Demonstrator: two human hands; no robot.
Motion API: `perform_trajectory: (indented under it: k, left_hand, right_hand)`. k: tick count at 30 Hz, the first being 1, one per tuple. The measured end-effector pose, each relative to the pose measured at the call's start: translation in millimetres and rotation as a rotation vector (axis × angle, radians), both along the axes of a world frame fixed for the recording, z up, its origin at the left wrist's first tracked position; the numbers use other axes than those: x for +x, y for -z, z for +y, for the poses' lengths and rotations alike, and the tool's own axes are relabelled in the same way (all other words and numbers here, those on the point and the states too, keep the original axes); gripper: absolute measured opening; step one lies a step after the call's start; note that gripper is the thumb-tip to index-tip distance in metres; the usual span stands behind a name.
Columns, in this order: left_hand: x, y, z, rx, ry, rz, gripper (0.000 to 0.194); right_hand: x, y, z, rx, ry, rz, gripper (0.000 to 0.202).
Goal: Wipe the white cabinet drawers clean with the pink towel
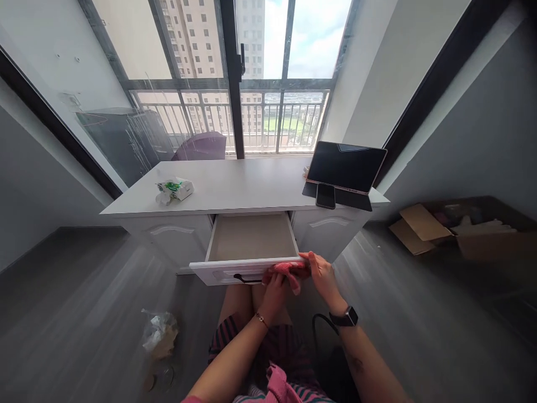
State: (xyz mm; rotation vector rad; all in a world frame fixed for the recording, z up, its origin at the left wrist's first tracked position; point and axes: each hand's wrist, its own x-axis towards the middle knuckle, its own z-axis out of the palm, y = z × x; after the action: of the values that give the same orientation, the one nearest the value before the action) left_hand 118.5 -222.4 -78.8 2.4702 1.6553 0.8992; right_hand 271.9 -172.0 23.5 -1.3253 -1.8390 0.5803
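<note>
A white drawer (251,238) stands pulled out of the white desk (247,184), and nothing lies in the visible part of it. A pink-red cloth (289,271) is bunched against the right part of the drawer front, beside the black handle (245,278). My left hand (274,294), below the front, has its fingers closed on the cloth. At the front's right corner, my right hand (319,271) grips the cloth's right end, with its fingertips at the top edge.
A tissue pack (178,189) lies on the desk's left side. A tablet (346,168) and a phone (325,196) are at the right. An open cardboard box (482,240) and a plastic bag (160,333) sit on the floor.
</note>
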Motion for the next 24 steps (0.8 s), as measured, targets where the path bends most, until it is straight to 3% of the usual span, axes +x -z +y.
perform_trajectory:
  k: [5, 11, 16, 20, 24]
  left_hand:
    - [16, 4.1, 11, -0.091, 0.012, 0.154, 0.034]
    - [-10, 15.6, 4, -0.142, 0.13, 0.339, 0.049]
    - [-64, 24.6, -19, -0.241, 0.001, 0.462, 0.049]
    - [-120, 20.4, -42, -0.17, -0.054, 0.557, 0.058]
    - [-181, 11.2, -65, -0.151, -0.162, 0.632, 0.055]
  right_hand:
    - [1, -3.9, 4, -0.007, 0.019, -0.042, 0.066]
    - [-5, -1.5, 2, -0.012, 0.071, -0.04, 0.064]
    - [-6, -2.1, 0, -0.022, 0.07, -0.003, 0.064]
    - [-8, -1.2, 0, -0.015, 0.081, 0.006, 0.064]
    - [-10, 0.5, 0, 0.013, 0.1, 0.014, 0.063]
